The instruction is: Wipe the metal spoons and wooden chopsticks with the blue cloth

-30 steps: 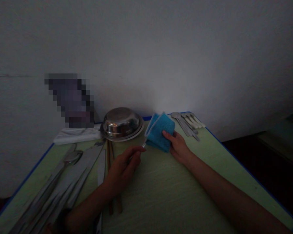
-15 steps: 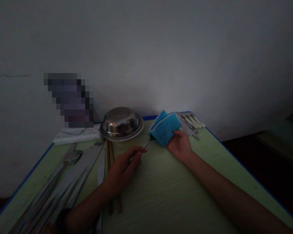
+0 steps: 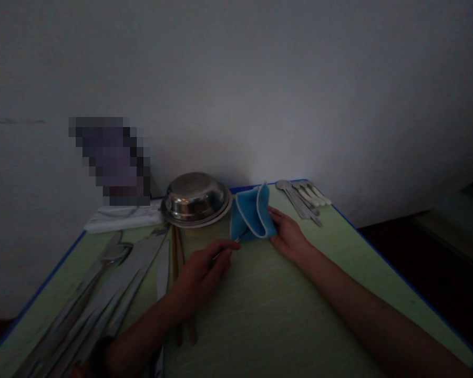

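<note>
My left hand (image 3: 205,270) is closed on a thin metal utensil (image 3: 217,255), low over the middle of the table. The utensil's far end goes in among the folds of a blue cloth (image 3: 246,211), so I cannot see which kind it is. The cloth has pale edging and stands folded open toward me. My right hand (image 3: 289,235) grips the cloth from its right side, with the fingers partly behind it. Just beyond that hand lie several metal spoons (image 3: 295,199), beside some white-handled utensils (image 3: 315,195).
An upturned metal bowl (image 3: 197,197) rests on plates at the table's back edge. Two wooden chopsticks (image 3: 176,278) lie near my left forearm. Several long metal utensils (image 3: 102,283) spread over the left side. A blurred-out upright object (image 3: 112,163) leans at the wall behind a white packet (image 3: 122,216).
My right hand has turned the cloth and brought it left and lower, over the utensil's end. The spoons behind it show more fully. My left hand has barely moved.
</note>
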Demonstrator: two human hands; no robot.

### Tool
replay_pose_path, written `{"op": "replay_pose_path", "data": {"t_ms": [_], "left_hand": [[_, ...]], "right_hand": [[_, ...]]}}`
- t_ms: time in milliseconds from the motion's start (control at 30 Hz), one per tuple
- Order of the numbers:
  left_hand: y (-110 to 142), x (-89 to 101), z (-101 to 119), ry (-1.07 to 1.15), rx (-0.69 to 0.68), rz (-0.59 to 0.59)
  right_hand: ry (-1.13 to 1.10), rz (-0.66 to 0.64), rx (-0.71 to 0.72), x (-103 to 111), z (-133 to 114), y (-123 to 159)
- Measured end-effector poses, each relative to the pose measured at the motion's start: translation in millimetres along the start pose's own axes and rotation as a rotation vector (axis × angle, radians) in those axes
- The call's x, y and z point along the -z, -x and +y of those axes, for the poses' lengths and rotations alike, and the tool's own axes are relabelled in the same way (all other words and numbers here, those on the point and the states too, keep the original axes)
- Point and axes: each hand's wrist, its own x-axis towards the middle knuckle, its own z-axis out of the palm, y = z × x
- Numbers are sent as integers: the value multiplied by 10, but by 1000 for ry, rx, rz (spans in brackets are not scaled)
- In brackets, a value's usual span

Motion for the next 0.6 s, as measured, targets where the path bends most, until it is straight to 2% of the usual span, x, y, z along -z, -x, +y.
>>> {"op": "replay_pose_path", "data": {"t_ms": [167,300,467,600], "left_hand": [[2,-3,-26,-13,7,-6],[-3,-3,-10,-24,12,-4],[-12,-6,10,-4,-3,-58],[-10,-16,5,-28,-14,-68]], "right_hand": [[51,-153,-29,3,-16,16],[93,-162,-6,5,-16,52],[163,-62,17,-8,2,82],[97,55,-21,-41,-1,83]]}}
